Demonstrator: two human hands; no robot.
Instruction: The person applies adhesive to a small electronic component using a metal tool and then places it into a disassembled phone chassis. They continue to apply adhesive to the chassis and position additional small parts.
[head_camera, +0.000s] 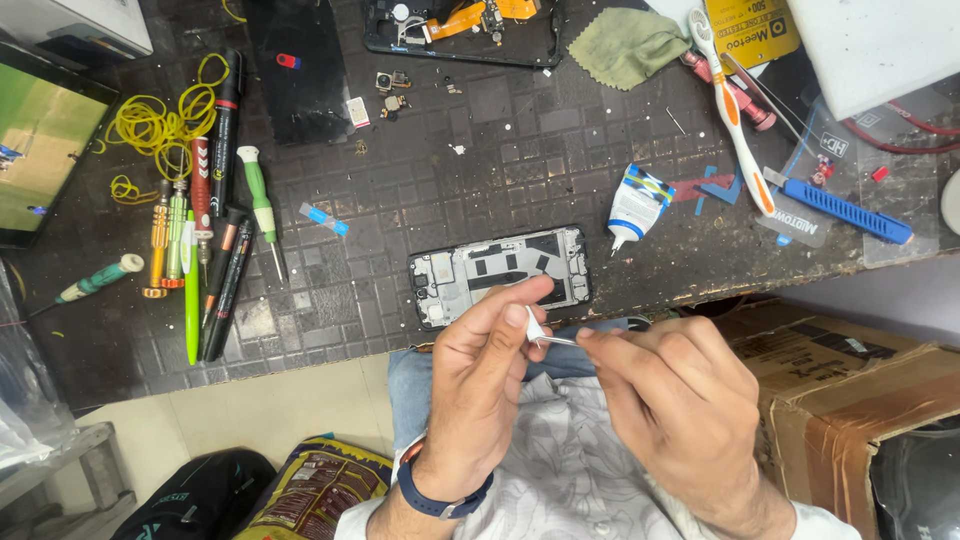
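My left hand pinches a small white piece between thumb and forefinger, just below the table edge. My right hand grips thin metal tweezers whose tips touch that white piece. Directly above both hands an opened phone frame lies flat on the dark gridded mat, its inner plates exposed. A small white glue tube with blue and yellow markings lies to the right of the frame. A blue wristband sits on my left wrist.
Screwdrivers and pens and yellow rubber bands lie at left. A black phone panel, another opened phone, a green cloth, a toothbrush and a blue pry tool lie further back. A cardboard box stands at right.
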